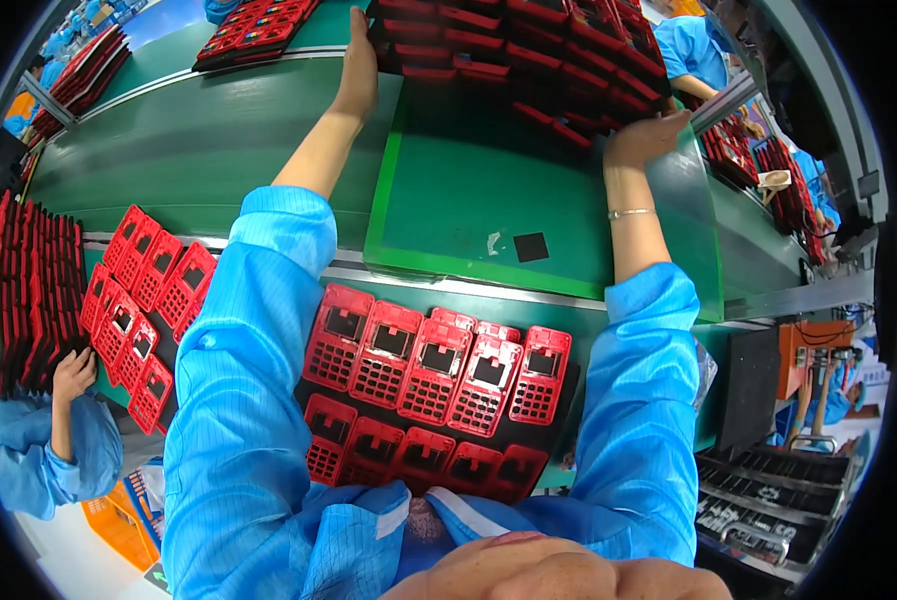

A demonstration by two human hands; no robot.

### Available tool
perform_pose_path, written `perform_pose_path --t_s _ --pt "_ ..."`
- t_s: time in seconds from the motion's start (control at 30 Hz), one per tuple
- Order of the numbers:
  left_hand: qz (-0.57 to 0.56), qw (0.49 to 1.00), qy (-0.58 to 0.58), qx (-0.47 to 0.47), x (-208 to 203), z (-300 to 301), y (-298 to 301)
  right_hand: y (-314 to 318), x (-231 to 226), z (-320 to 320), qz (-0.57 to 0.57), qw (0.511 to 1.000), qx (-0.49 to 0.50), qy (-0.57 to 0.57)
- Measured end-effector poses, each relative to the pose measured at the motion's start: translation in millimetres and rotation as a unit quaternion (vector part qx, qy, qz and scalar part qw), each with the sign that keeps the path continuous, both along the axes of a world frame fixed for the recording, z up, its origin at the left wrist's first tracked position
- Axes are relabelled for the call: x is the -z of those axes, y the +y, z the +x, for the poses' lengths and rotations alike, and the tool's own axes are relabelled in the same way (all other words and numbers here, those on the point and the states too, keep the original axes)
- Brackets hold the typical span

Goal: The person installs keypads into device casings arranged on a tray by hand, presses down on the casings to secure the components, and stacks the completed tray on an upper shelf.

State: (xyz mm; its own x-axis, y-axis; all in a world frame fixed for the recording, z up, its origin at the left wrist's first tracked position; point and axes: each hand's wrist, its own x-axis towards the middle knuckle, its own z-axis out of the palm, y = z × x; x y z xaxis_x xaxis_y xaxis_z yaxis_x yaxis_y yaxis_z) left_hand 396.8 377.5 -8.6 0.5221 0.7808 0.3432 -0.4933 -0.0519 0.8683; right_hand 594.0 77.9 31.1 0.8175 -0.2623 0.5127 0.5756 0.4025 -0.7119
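Both my arms, in blue sleeves, reach forward over the green bench. A tall stack of black trays with red keypad phone casings (528, 50) is between my hands at the far side, its lower rows blurred. My left hand (360, 75) presses its left side with straight fingers; my right hand (648, 140) supports its lower right corner. Nearer me, between my forearms, lies another black tray (368, 398) with two rows of red phone casings (436, 365). Some casings in its far row overlap. The tray's near edge is hidden by my body.
A green board (448, 220) with a bright green border carries a small black square (531, 247). Left, a co-worker's hand (73, 375) touches stacked red-filled trays (33, 290), beside another casing tray (128, 340). An orange crate (118, 520) stands below. A metal frame post (828, 100) rises at right.
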Motion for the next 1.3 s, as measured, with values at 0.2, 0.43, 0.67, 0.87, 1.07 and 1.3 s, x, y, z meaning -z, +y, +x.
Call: perform_pose_path --t_s 0.2,0.43,0.67,0.87,1.07,1.3 --pt "-0.055 0.998 -0.009 0.026 1 22 -24 -13 8 14 0.018 0.997 0.066 0.044" --pt "-0.051 0.999 -0.001 -0.007 -7 38 -7 3 32 54 -0.275 0.895 0.352 -0.003" --pt "-0.305 0.924 0.18 0.142 -36 12 -21 -93 2 49 -0.538 0.79 0.281 -0.081" --pt "0.063 0.976 0.181 0.106 32 -172 42 -155 -15 -106 -0.171 0.974 -0.142 0.044" --pt "0.107 0.945 0.284 0.121 4 -342 -170 -314 1 -269 -0.42 0.873 -0.196 0.156" --pt "0.02 0.957 0.248 0.15 108 -434 -239 -363 46 -413 -0.531 0.764 -0.22 0.292"
